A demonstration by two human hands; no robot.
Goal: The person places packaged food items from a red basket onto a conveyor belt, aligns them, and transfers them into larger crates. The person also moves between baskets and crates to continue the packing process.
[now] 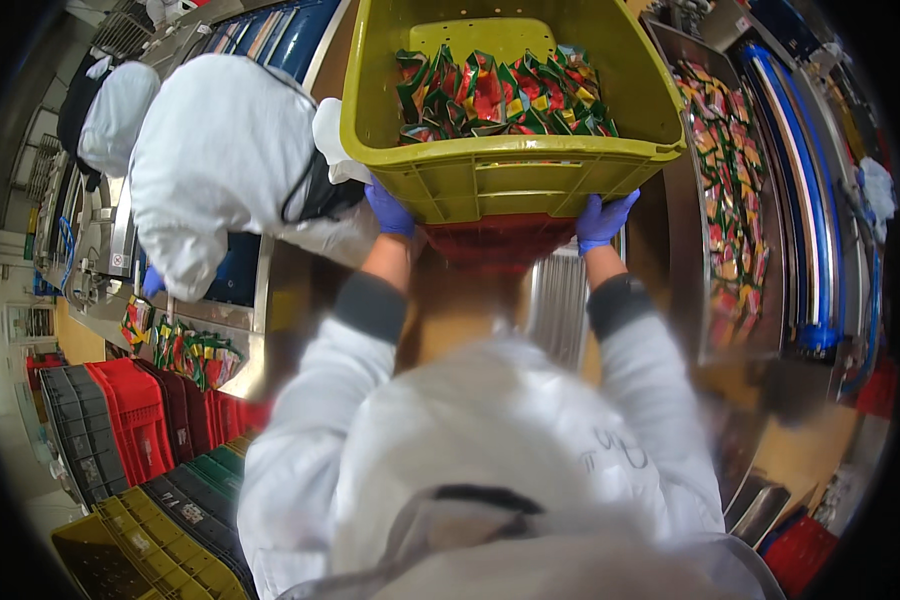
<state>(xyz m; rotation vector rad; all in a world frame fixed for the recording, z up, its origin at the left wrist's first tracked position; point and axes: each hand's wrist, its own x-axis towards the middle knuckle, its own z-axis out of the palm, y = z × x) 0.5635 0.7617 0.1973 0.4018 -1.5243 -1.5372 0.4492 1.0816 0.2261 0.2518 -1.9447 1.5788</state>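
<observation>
Straight ahead of me is a large yellow-green plastic crate (pixel 515 178), gripped at its near side by both my hands. Inside it, several small red, green and yellow packets (pixel 505 90) stand packed in rows. Gloved in blue, my left hand (pixel 390 208) presses against the lower left corner, its fingers partly hidden behind the wall. My right hand (pixel 606 220), gloved the same way, holds the lower right corner with its thumb and fingers against the plastic. Just below the crate a dark red crate (pixel 500 243) shows; whether the two touch, I cannot tell.
A co-worker in white (pixel 220 150) bends close on my left, beside packets (pixel 195 350) on a metal table. Stacked crates (pixel 130 420) fill the lower left. On the right, a metal trough (pixel 698 290) full of packets runs beside a blue-edged conveyor (pixel 800 220).
</observation>
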